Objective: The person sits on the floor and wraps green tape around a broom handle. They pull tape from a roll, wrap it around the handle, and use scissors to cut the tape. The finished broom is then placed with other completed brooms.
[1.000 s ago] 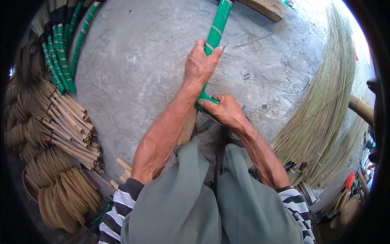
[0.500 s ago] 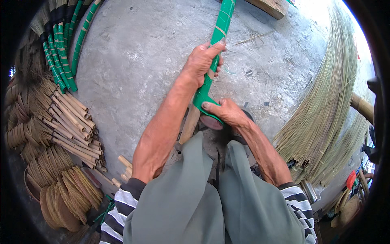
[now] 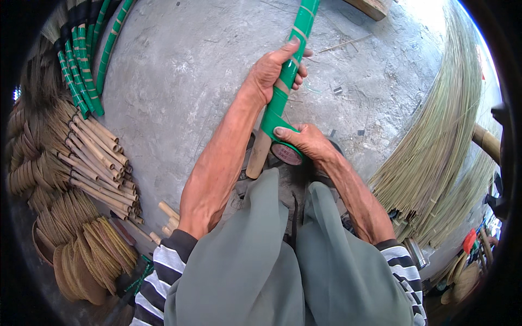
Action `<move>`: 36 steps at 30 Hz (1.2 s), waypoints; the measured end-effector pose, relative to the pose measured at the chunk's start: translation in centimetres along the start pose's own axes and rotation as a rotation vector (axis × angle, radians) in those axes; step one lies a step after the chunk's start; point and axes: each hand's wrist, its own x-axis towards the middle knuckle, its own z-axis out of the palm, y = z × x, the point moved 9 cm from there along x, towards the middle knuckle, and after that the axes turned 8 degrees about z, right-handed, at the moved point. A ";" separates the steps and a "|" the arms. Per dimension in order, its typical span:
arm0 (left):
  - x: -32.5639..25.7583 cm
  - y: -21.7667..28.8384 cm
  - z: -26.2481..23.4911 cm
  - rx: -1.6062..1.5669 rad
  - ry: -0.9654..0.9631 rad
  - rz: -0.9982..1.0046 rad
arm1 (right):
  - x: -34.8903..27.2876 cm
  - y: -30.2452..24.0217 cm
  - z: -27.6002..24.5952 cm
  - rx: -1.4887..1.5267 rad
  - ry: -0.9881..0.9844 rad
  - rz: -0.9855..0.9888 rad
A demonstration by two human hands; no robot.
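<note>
1. Lying at far left, bare bamboo sticks [image 3: 100, 163] are piled beside finished green-wrapped handles [image 3: 81, 65] on the concrete floor [image 3: 179, 81].
2. The left hand [image 3: 272, 70] is closed around the green-taped pole [image 3: 288, 70], which slants up mid-frame.
3. The right hand [image 3: 307, 142] presses what looks like a tape roll [image 3: 286, 153] against the pole's lower end, thumb on the wrap.
4. Loose broom straw [image 3: 435, 146] fans out at right.

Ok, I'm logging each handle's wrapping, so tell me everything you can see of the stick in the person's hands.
The stick is a long pale wooden pole, mostly wound in glossy green tape with thin tan gaps between turns. Its near end is bare wood. It slants from the knees to the top edge, over the concrete floor. The left hand grips its middle; the right hand presses a green tape roll against it.
</note>
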 end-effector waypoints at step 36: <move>-5.4 5.1 -1.9 0.514 0.126 0.119 | -6.1 -0.6 -5.6 0.004 0.303 -0.198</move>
